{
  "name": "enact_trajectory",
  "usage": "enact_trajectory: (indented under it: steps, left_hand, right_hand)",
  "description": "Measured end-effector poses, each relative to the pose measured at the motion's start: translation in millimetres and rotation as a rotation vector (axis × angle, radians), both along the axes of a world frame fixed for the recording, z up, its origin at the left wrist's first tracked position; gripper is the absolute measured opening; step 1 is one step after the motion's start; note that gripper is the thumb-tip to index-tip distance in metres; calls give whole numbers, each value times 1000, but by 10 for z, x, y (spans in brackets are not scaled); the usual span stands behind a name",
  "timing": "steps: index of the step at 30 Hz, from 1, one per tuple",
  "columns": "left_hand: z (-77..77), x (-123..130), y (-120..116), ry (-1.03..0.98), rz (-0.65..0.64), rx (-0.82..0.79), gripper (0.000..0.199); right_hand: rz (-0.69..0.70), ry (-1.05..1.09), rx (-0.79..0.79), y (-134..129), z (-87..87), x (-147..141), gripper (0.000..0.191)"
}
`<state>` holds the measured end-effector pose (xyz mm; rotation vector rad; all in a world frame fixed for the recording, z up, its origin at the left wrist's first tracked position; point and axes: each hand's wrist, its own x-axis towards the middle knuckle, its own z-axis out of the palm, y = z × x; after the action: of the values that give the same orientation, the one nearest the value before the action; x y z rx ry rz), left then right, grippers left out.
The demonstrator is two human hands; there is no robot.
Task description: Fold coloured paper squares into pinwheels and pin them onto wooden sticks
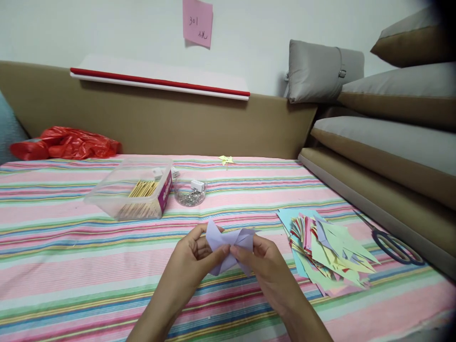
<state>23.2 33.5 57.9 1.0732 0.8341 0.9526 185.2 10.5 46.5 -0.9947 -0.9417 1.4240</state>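
head view: lilac paper pinwheel (235, 236) is held up btwn both hands, near side of the scene, approx. mid l-to-r, over the striped cloth (107, 266). shd be v. light, thin & a bit springy; prob. creases or tears easily, & folded tips may pop back if the pinch loosens. not likely slippery, but outer blades look too flimsy to grip hard; best hold is a flat pinch at centre, where the folds seem to meet, w/ outer edges only lightly backed. left hand (194, 254) is clamped on the paper's left part: thumb on the near face reaching to centre, fingers curled beside/behind. right hand (267, 261) is clamped on its right part, much the same, thumb tip close by the other at centre; can't tell exactly how the fingers sit behind. forearms come in from the near edge, angled inward, hands abt level. around: far left, clear plastic tub (114, 178) w/ wooden sticks (144, 188), & next to it a round dish (177, 191) w/ metal pins (190, 197); far, a small yellow pinwheel (225, 160); right, coloured paper pieces (331, 251), then scissors (376, 235).
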Motion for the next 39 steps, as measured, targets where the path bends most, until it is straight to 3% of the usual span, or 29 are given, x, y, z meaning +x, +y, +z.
enact_trajectory:
  steps: [7, 12, 15, 18, 21, 27, 32, 39]
  left_hand:
    - [4, -2, -9, 9, -13, 2, 45]
    - [38, -9, -10, -18, 1, -8, 42]
    - [20, 23, -9, -66, 56, -19, 44]
    - [-30, 133, -28, -101, 29, 28, 41]
    - [-87, 299, -87, -46, 50, 91, 39]
    - [-120, 541, -196, -44, 275, 8, 35]
    - [-68, 566, -182, -114, 379, -45, 30]
    - [-93, 501, -187, -95, 421, -49, 28]
  right_hand:
    - [61, 70, -4, 4, -63, 24, 26]
    - [-120, 103, 6, 28, -126, -64, 24]
    - [-245, 323, -29, 59, -97, -146, 23]
    - [-322, 521, -43, 82, -55, -219, 19]
    - [-300, 546, -58, 73, -29, -286, 18]
    - [-273, 604, -70, 36, -40, -433, 24]
    - [-263, 615, -54, 42, -72, -494, 28]
    - [-242, 578, -77, 15, -53, -549, 27]
